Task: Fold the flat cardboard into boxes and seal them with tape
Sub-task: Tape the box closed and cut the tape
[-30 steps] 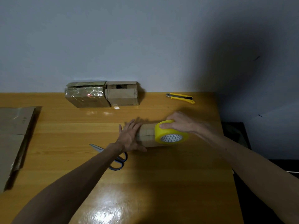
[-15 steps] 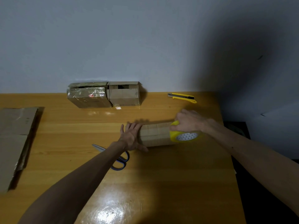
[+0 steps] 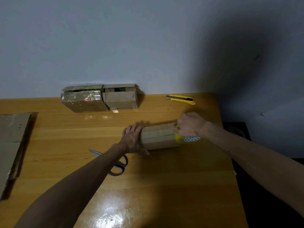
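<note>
Head view gives us the wooden counter (image 3: pixel 164 186) with flat cardboard (image 3: pixel 11 145) lying at its left edge and two finished boxes (image 3: pixel 83 100) against the wall at the far edge. The box being sealed (image 3: pixel 158 137) lies on its side about halfway back, nearer the right edge than the left. Its long axis runs left to right, roughly parallel to the far edge, with the right end angled slightly farther back. One end points at the left edge, the other at the right.

Our left hand (image 3: pixel 132 140) lies flat over the left end, its grip apart, fingers straight and pressing down. Our right hand (image 3: pixel 190 125) has its grip clamped round the yellow tape roll (image 3: pixel 179 139) at the box's right end. We cannot make out the tape strip itself.

We judge the main risk to be the pull. If the left hand's pressure eases, the box could slide or swing toward the right edge. If the roll is drawn at an angle to the long axis, the strip could drift off the seam or wrinkle. Scissors (image 3: pixel 118 167) lie under the left wrist, and a utility knife (image 3: pixel 181 98) sits near the far right corner.
</note>
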